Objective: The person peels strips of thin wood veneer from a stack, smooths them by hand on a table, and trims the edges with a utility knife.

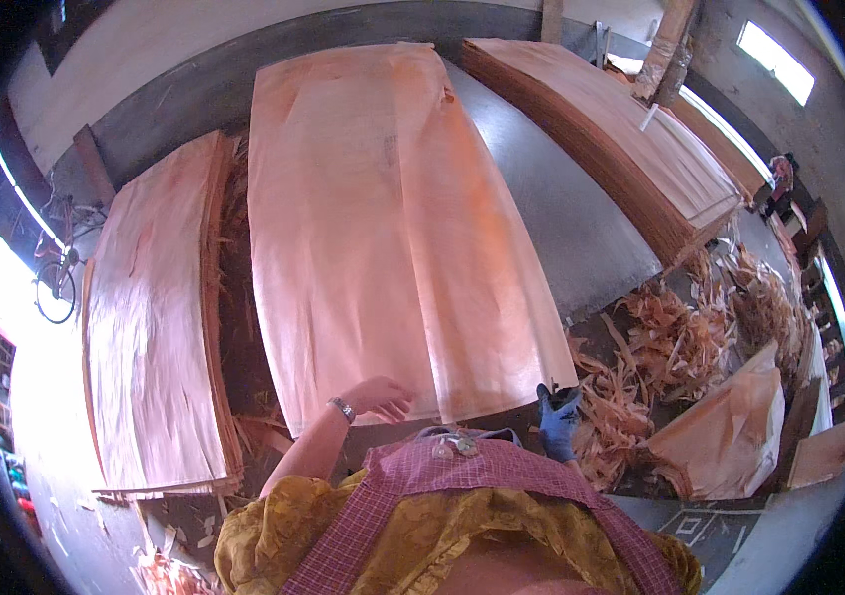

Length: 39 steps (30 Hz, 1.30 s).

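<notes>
Veneer sheet (393, 228) lies flat on the grey table (561, 228), between two veneer stacks. Right hand (559, 421), in a blue glove, grips its near right corner; left hand (378, 397), bare with fingers loosely curled, rests at its near edge, steadying it.

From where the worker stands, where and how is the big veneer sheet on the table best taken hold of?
Probably along the near edge of the veneer sheet, near its two corners, coming from the worker's side. It is thin, wide and lies flat, and that edge overhangs the table. The left hand and gloved right hand are already there.
</notes>
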### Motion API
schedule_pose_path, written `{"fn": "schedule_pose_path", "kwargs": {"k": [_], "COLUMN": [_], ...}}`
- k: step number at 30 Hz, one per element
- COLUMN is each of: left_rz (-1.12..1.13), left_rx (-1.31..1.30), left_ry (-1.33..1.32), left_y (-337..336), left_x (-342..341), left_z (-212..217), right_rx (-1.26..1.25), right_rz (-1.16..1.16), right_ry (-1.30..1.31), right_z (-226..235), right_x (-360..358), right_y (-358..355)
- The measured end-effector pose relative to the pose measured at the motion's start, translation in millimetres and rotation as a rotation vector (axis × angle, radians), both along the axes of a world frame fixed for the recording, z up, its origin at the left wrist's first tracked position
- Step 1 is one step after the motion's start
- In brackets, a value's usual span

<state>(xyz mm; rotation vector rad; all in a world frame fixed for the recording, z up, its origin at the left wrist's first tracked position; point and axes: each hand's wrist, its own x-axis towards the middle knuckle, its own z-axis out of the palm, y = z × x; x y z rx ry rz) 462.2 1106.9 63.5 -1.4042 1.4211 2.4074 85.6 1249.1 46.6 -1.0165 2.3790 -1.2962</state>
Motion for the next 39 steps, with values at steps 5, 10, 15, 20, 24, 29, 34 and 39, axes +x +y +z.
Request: {"fn": "schedule_pose_path", "kwargs": {"k": [5,10,15,20,24,29,34,39], "left_rz": [0.217,0.286,0.346,0.46,0.902,1.271,1.264,1.67], "left_rx": [0.015,0.042,0.288,0.469,0.509,0.511,0.351,0.155], "left_ry": [0.044,0.063,0.307,0.502,0.269,0.492,0.7,0.369], "left_y": [16.9,34.5,50.8,82.9,94.7,113.8,125.8,96.6], "left_x": [20.4,15.8,20.6,20.3,-11.7,-28.0,-53.4,-117.9], "left_z": [-10.7,-23.0,-80.1,-138.4,-59.3,-69.1,-66.4,-30.7], "right_rx": [-0.038,0.041,0.101,0.076,0.11,0.172,0.063,0.04], "right_rz": [0.193,0.387,0.427,0.475,0.389,0.242,0.275,0.368], "right_ry": [0.128,-0.123,-0.148,-0.579,-0.637,-0.556,-0.516,-0.463], "right_z": [31.2,34.6,44.4,99.6,189.0,226.3,152.2,60.5], "right_x": [12.5,25.5,43.9,40.0,-4.0,-113.8,-265.6,-355.6], "right_y": [-31.0,-35.9,-28.3,-27.5,-23.6,-43.4,-90.8,-169.3]}}
